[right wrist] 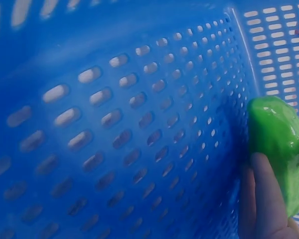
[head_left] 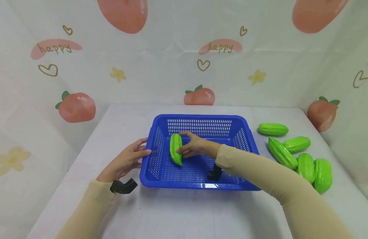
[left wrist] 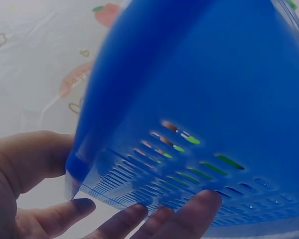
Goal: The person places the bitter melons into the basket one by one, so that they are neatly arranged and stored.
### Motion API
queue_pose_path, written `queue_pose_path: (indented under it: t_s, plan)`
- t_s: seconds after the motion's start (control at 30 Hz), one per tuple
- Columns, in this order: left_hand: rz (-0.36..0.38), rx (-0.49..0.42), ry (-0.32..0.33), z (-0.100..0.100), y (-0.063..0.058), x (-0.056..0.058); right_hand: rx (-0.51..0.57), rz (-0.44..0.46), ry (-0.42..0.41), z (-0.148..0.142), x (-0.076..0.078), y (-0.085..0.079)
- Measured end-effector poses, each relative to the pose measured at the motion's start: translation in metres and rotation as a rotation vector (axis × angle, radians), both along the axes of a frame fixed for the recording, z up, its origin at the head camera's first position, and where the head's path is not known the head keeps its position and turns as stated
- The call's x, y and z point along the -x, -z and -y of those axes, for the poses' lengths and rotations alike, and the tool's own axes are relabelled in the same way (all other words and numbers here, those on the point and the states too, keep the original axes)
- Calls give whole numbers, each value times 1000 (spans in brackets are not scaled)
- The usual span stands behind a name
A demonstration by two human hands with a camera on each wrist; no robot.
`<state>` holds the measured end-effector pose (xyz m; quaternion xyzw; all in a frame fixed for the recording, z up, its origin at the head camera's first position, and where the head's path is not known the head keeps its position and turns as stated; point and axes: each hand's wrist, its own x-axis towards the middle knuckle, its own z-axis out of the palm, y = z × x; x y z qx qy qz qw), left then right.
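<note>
A blue plastic basket point(head_left: 184, 184) with slotted walls stands on the white table. My left hand point(head_left: 126, 161) holds its left side, thumb at the rim and fingers point(left wrist: 189, 219) against the slotted outer wall. Inside the basket, my right hand point(head_left: 197, 145) grips a glossy green ridged gourd point(head_left: 175, 146) with a pointed end. Thumb and fingers lie on the gourd's right side, near the basket's left wall. In the right wrist view the gourd point(right wrist: 276, 144) appears at the right edge with fingers on it, its lower part partly covered.
Several more green gourds point(head_left: 282, 153) lie on the table to the right of the basket, two of them point(head_left: 322, 175) side by side near my right forearm. Behind the table point(head_left: 112, 122) hangs a peach-patterned cloth point(head_left: 160, 73). My right sleeve point(head_left: 252, 166) crosses the basket's right rim.
</note>
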<state>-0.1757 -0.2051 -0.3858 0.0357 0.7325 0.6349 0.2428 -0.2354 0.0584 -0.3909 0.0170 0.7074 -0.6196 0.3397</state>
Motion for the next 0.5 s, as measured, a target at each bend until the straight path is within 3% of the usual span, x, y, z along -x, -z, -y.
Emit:
queue_pose_path:
  t_s: [0.5]
  plan:
    - [2,-12,8,0,-1,0,43,19,32,12,3,5]
